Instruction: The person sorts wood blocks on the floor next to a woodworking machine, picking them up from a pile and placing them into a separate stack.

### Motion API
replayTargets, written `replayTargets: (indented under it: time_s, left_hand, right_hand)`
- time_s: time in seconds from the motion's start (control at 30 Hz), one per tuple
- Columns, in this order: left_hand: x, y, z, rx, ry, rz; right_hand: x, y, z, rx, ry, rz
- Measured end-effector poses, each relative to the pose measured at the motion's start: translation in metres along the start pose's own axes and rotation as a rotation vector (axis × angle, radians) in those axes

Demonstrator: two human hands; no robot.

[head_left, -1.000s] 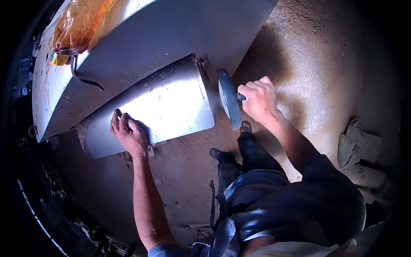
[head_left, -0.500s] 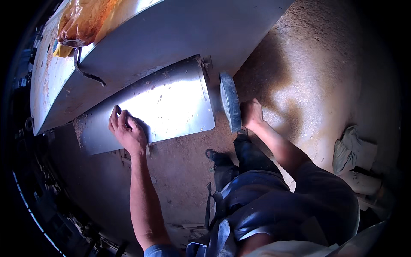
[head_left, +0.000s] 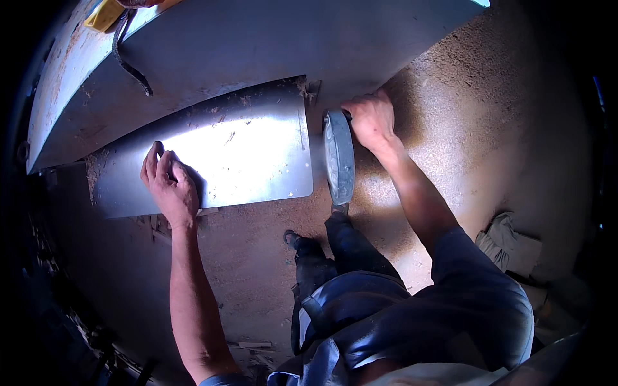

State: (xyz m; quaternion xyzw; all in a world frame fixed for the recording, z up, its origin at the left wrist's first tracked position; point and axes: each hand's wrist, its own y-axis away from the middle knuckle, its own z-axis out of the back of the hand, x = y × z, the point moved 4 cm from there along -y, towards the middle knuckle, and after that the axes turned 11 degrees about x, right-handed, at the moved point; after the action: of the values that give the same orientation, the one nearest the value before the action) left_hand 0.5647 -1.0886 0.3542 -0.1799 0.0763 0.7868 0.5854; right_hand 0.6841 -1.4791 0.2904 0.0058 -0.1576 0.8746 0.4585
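Note:
A grey handwheel [head_left: 344,161] stands nearly edge-on in the middle of the view, its rim thick and its near face scuffed. My right hand [head_left: 373,122] is closed at the upper right of the wheel, its fingers wrapped at the handwheel's handle, which the hand mostly hides. To the left, a shiny metal plate [head_left: 257,154] juts out under a large grey machine body, flecked with wood dust. On this plate rests my left hand [head_left: 170,193], fingers loosely bent and somewhat apart. Nothing shows in it, though its palm side is hidden.
The grey machine body [head_left: 225,58] spans the top. A dark cable [head_left: 122,55] hangs over its edge beside a yellow object [head_left: 103,14]. Sawdust covers the floor [head_left: 463,122]. Pale cloth [head_left: 499,241] lies at the right, wood scraps [head_left: 254,345] near the bottom.
My right hand has gone up and away from me, from beside the wheel's lower part to its top. My left hand stays on the plate. The whole view has shifted slightly.

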Motion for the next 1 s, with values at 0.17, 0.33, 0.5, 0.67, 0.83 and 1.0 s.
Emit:
replayTargets:
  time_s: [0.17,0.33,0.5,0.67,0.83,1.0]
  left_hand:
    - [0.005,0.005,0.003,-0.049,0.018,-0.010]
    - [0.002,0.003,-0.002,-0.125,0.117,-0.007]
    - [0.015,0.014,0.006,-0.355,0.226,-0.057]
    - [-0.001,0.107,-0.030,-0.619,0.291,-0.270]
    - [0.078,0.411,-0.214,-0.115,0.425,0.657]
    - [-0.046,0.649,-0.368,0.459,0.678,0.968]
  right_hand:
    - [0.079,0.142,-0.016,0.153,-0.152,-0.285]
    - [-0.013,0.013,-0.025,0.173,0.056,-0.161]
    - [0.091,0.120,-0.007,0.038,-0.028,-0.214]
    - [-0.022,0.021,-0.023,0.325,-0.045,-0.306]
    - [0.076,0.104,0.001,-0.021,-0.045,-0.254]
    - [-0.037,0.040,-0.042,0.315,0.007,-0.240]
